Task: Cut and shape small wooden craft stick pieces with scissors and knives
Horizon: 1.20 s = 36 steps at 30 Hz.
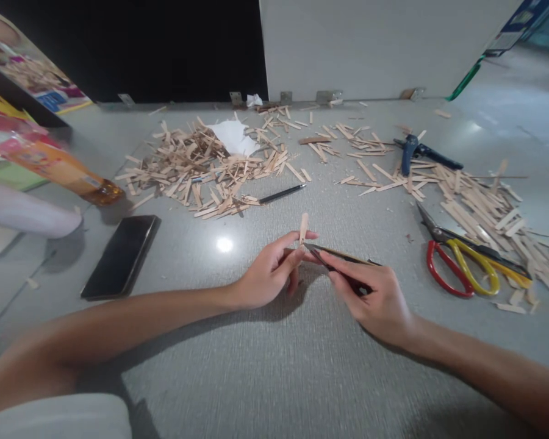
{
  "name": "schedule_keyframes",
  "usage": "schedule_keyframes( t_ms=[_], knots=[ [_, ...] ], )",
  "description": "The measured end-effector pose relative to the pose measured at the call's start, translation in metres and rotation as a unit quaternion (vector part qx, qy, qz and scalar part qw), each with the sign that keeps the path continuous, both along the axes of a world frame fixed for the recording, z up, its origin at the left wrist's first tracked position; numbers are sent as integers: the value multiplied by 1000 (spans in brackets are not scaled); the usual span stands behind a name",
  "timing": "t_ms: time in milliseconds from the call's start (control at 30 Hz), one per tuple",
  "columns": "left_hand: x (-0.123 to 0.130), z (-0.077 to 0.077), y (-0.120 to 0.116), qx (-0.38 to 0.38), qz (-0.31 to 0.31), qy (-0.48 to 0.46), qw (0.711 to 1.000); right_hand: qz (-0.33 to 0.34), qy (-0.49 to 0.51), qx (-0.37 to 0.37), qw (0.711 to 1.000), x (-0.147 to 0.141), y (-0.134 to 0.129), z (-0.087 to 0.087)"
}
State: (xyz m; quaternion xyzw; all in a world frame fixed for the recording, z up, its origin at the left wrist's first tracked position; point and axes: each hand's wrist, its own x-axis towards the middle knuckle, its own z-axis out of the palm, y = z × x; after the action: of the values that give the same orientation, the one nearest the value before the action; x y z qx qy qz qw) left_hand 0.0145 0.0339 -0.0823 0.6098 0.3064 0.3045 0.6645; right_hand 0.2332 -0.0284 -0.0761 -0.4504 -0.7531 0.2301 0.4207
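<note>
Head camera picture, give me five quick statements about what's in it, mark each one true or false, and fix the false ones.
1. The left hand holds a wooden strip. True.
2. The right hand is empty. False: it holds a slim dark tool, its tip close to the strip.
3. Both handles of the scissors are blue. False: one is red, the other yellow.
4. A white scrap lies on a pile of wood pieces. True.
5. The phone lies on the right side of the picture. False: it lies on the left side.
</note>
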Motion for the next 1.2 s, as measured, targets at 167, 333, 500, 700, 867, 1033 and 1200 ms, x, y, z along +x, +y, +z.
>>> schedule_keyframes(
  t_ms=[167,333,500,700,867,1033,1200],
  knots=[
    [0,1,1,-41,-19,-47,998,-3,21,-9,1000,0,2,-1],
    [-1,2,2,-67,-27,-78,994,8,48,-42,998,0,4,-1],
    [-2,1,5,-86,-35,-91,991,12,62,-71,995,1,6,0],
    [-4,1,6,-101,-47,-103,988,24,55,-69,996,4,9,0],
    [-5,1,8,-106,-50,-107,987,19,30,-55,998,6,13,-1],
    [-5,-1,8,-106,-55,-111,987,27,16,-24,999,8,17,-4],
    [-5,-2,9,-109,-53,-105,987,35,-13,19,999,10,20,-4]
  ],
)
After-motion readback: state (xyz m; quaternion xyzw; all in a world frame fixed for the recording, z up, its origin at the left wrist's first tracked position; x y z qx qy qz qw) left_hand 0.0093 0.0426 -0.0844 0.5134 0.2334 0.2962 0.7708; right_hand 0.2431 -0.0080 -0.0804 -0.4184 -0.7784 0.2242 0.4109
